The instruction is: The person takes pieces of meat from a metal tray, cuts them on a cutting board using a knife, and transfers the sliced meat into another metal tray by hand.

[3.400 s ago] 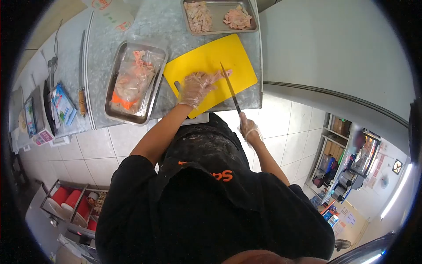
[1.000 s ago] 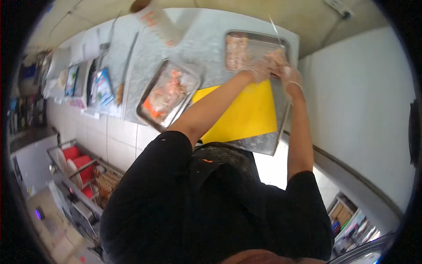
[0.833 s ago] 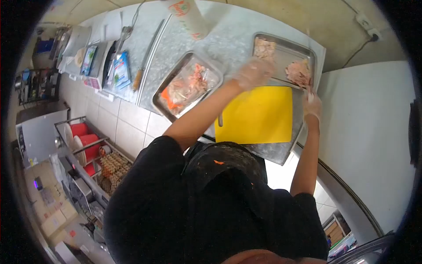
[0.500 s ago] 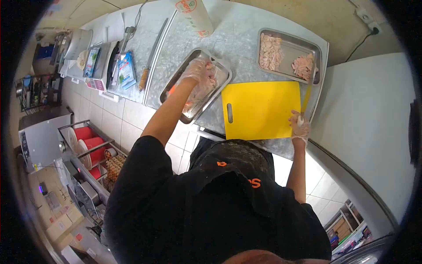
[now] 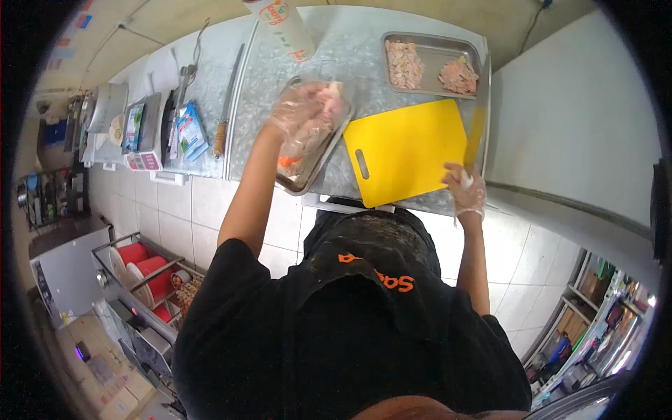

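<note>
My left hand (image 5: pixel 297 108), in a clear plastic glove, is closed on a pale piece of raw meat (image 5: pixel 332 96) over the left metal tray (image 5: pixel 311 183). Bagged meat (image 5: pixel 301 143) lies in that tray below the hand. My right hand (image 5: pixel 466 189), also gloved, grips a knife by its white handle; its blade (image 5: pixel 477 136) points away from me past the right edge of the yellow cutting board (image 5: pixel 406 150). No meat lies on the board. Behind it a second metal tray (image 5: pixel 432 49) holds two piles of cut meat (image 5: pixel 404 64).
A printed cup (image 5: pixel 285 29) stands at the back of the metal counter. To the left are a long wooden-handled tool (image 5: pixel 220 138), a blue packet (image 5: pixel 190 133) and a scale (image 5: pixel 145 150). A pale cabinet wall (image 5: pixel 560 133) rises at the right.
My left hand went from the board to the far tray, then to the left tray, where it now lifts meat. My right hand moved back beside the board with the knife. The view shifted.
</note>
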Demonstrator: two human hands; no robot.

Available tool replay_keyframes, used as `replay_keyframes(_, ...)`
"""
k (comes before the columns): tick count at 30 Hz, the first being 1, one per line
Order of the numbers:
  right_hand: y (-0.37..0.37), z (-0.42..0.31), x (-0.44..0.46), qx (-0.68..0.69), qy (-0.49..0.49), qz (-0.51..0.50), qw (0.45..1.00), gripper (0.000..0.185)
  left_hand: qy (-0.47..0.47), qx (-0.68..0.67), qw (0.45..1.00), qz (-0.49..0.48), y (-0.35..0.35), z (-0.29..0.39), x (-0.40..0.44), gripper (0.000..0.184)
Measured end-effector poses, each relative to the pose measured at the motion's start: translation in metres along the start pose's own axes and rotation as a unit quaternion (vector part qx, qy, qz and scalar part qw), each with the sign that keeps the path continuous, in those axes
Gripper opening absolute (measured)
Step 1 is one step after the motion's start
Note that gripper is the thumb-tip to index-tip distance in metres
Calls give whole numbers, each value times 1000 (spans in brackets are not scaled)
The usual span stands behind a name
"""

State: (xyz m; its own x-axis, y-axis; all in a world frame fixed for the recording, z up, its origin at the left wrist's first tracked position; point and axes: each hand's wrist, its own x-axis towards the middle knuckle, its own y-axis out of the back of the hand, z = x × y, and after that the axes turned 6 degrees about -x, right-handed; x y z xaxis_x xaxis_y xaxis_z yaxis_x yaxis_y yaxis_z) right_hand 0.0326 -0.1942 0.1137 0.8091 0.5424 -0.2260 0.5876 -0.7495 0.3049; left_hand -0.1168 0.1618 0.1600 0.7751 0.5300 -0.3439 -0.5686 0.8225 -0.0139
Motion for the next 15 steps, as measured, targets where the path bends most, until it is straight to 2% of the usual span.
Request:
replay_keyframes(2,-10,-32,-6,-35,-18,-30,999,25,0,-119,991,-65,-36,-11,-7,21)
replay_keyframes(3,-15,-41,-5,-66,-9,-47,997,28,0,-120,989,-81,-56,-13,-10,21)
replay_keyframes(5,-32,-47,-2,74,4,-45,996,35,10,-86,975,-203,-92,-17,-16,21)
replay_keyframes(6,-36,-53,-3,71,0,-32,997,35,11,-87,972,-217,-106,-25,-19,21)
replay_keyframes(9,-33,-56,4,71,-22,-48,996,39,38,-89,973,-210,-139,-40,-29,24)
replay_keyframes(11,-31,-37,7,-118,-7,-54,992,38,42,-110,970,-215,-145,-47,-33,25)
replay_keyframes(15,-18,-29,-9,-36,-10,-100,994,38,28,-128,972,-197,-149,-59,-38,31)
